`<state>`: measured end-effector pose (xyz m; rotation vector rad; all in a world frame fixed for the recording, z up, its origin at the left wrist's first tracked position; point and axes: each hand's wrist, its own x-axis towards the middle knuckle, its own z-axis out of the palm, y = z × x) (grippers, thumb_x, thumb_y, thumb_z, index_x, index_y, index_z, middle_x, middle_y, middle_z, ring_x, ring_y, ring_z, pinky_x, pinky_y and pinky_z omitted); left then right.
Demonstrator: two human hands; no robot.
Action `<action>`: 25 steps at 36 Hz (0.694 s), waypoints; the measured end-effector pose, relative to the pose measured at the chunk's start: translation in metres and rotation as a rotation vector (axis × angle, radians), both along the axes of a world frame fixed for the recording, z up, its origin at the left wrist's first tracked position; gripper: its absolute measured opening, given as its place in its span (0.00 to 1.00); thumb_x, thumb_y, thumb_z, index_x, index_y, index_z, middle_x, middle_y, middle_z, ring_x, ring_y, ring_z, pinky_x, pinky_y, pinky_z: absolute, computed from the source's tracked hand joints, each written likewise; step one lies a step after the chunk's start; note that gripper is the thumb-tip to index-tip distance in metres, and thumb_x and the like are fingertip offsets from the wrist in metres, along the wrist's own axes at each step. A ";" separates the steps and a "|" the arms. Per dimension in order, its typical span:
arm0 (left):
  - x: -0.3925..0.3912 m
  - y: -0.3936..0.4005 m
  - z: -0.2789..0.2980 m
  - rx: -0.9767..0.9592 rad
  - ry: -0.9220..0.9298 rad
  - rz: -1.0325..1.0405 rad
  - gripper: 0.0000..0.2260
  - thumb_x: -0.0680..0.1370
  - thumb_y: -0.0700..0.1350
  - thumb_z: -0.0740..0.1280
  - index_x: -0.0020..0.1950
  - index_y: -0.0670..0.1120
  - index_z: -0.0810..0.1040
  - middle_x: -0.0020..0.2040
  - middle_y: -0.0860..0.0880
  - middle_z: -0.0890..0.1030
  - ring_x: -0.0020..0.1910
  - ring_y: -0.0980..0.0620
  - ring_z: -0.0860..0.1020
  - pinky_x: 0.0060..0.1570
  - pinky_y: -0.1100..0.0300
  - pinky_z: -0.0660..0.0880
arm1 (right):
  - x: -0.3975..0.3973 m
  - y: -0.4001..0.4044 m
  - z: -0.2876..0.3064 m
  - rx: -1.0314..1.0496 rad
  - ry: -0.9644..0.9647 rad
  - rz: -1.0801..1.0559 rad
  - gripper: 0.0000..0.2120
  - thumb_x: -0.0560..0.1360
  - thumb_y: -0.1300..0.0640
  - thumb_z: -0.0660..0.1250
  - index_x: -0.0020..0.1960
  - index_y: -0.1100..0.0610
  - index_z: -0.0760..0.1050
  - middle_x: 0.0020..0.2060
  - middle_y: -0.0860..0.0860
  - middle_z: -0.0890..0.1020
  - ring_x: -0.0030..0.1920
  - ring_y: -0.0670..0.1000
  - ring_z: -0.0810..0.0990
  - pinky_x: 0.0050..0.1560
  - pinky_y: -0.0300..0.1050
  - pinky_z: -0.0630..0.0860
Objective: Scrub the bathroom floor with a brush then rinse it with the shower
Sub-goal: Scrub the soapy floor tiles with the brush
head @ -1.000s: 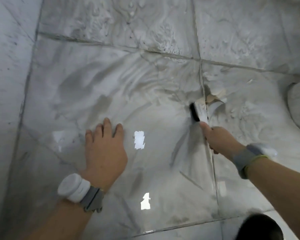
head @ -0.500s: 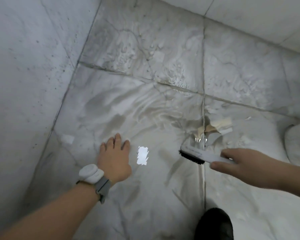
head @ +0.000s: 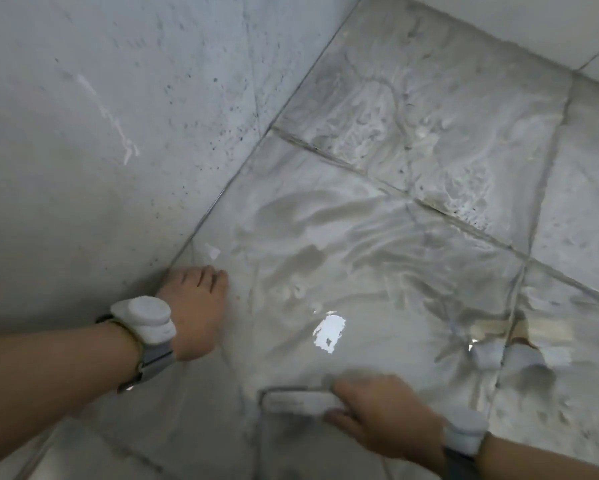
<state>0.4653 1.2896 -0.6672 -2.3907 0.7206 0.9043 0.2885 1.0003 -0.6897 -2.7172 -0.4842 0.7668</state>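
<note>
The grey marble bathroom floor [head: 377, 237] is wet and streaked with soapy foam. My right hand [head: 384, 424] grips the white scrub brush [head: 298, 403] by its handle, low in the view; the brush lies sideways on the tile, its head pointing left. My left hand [head: 195, 306] rests flat on the floor, fingers straight, right where the floor meets the left wall. Both wrists wear white bands.
A speckled grey wall [head: 100, 133] rises on the left, meeting the floor along a diagonal joint. A white wall [head: 533, 19] closes the far corner. A chipped, brownish patch [head: 519, 334] lies at a tile joint on the right. Dark grout lines cross the floor.
My right hand has pulled the brush toward me and leftward, away from the chipped patch. My left hand now sits nearer the wall. The view has swung left toward the corner.
</note>
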 end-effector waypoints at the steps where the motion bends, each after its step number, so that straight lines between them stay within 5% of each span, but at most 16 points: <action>1: -0.001 -0.002 -0.002 -0.019 -0.003 0.031 0.37 0.78 0.50 0.58 0.82 0.39 0.46 0.80 0.39 0.58 0.78 0.40 0.61 0.74 0.46 0.60 | 0.016 -0.019 -0.002 -0.016 -0.043 -0.114 0.30 0.76 0.25 0.46 0.61 0.44 0.71 0.46 0.45 0.83 0.48 0.51 0.83 0.41 0.44 0.76; 5: -0.005 -0.007 -0.006 -0.121 -0.033 0.169 0.34 0.79 0.48 0.56 0.82 0.39 0.47 0.81 0.42 0.60 0.78 0.42 0.61 0.73 0.48 0.60 | 0.099 -0.114 -0.008 -0.061 -0.074 -0.812 0.29 0.77 0.29 0.53 0.52 0.54 0.75 0.46 0.57 0.83 0.52 0.62 0.82 0.49 0.51 0.74; 8: -0.008 -0.006 -0.005 -0.193 -0.037 0.279 0.33 0.78 0.47 0.57 0.81 0.40 0.51 0.79 0.44 0.63 0.77 0.43 0.63 0.71 0.50 0.62 | 0.140 -0.150 0.000 -0.078 -0.133 -1.024 0.26 0.80 0.35 0.57 0.48 0.58 0.76 0.45 0.59 0.82 0.52 0.64 0.80 0.49 0.51 0.70; 12: -0.008 -0.005 -0.008 -0.268 -0.029 0.357 0.34 0.76 0.47 0.56 0.81 0.40 0.52 0.77 0.43 0.66 0.75 0.42 0.66 0.70 0.49 0.63 | 0.120 -0.097 0.007 -0.027 -0.122 -0.853 0.24 0.79 0.34 0.57 0.44 0.55 0.72 0.37 0.53 0.80 0.45 0.62 0.80 0.44 0.52 0.71; 17: -0.001 0.000 -0.001 -0.319 -0.033 0.441 0.33 0.73 0.45 0.54 0.79 0.42 0.56 0.67 0.40 0.76 0.64 0.38 0.75 0.62 0.48 0.70 | 0.029 0.004 0.000 0.062 0.036 -0.134 0.17 0.77 0.31 0.57 0.49 0.44 0.66 0.42 0.47 0.81 0.46 0.52 0.81 0.42 0.48 0.74; 20: 0.001 -0.005 0.004 -0.328 -0.016 0.499 0.30 0.77 0.43 0.58 0.80 0.43 0.56 0.67 0.39 0.76 0.62 0.37 0.76 0.60 0.48 0.71 | 0.011 0.019 -0.005 0.028 0.062 0.156 0.21 0.72 0.29 0.60 0.42 0.47 0.70 0.32 0.44 0.79 0.33 0.47 0.80 0.27 0.39 0.70; 23: -0.006 -0.014 0.010 -0.363 0.030 0.580 0.26 0.78 0.44 0.59 0.76 0.44 0.61 0.69 0.39 0.73 0.65 0.36 0.74 0.61 0.48 0.70 | 0.040 0.004 -0.004 -0.039 -0.085 0.141 0.21 0.75 0.29 0.57 0.48 0.46 0.71 0.38 0.43 0.82 0.39 0.47 0.82 0.33 0.41 0.74; 25: -0.011 -0.017 0.013 -0.347 0.051 0.578 0.25 0.79 0.43 0.58 0.76 0.43 0.60 0.75 0.40 0.68 0.70 0.38 0.71 0.65 0.48 0.68 | 0.080 -0.022 -0.005 -0.109 -0.070 -0.114 0.28 0.77 0.26 0.51 0.54 0.48 0.75 0.44 0.46 0.83 0.49 0.51 0.83 0.45 0.46 0.76</action>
